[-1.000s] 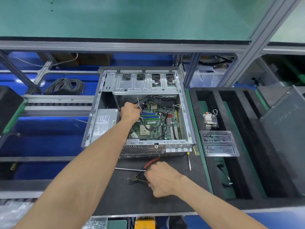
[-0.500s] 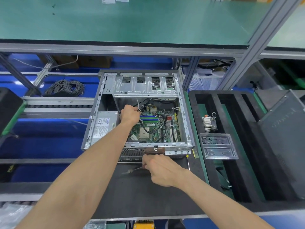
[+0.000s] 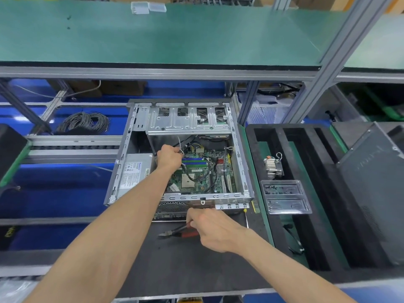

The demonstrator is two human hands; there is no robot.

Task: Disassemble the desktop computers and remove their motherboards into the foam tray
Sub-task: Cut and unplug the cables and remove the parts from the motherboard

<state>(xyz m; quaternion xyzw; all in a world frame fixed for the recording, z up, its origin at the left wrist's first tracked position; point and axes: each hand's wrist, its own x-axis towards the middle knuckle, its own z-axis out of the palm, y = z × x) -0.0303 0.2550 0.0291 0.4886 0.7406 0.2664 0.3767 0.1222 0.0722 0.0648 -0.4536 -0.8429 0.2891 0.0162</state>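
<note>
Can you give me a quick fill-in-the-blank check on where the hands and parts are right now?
1. The left hand grips a bundle of ____ inside the case.
2. The right hand holds red-handled ____ just in front of the case.
3. The motherboard is still inside the ____.
4. The heatsink lies in the foam tray, just beyond the clear ____ tray.

Missing words: cables; cutters; case; plastic

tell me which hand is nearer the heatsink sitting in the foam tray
Right. The right hand grips red-handled cutters in front of the case, nearer the heatsink; the left hand holds cables inside the case, farther away.
</note>
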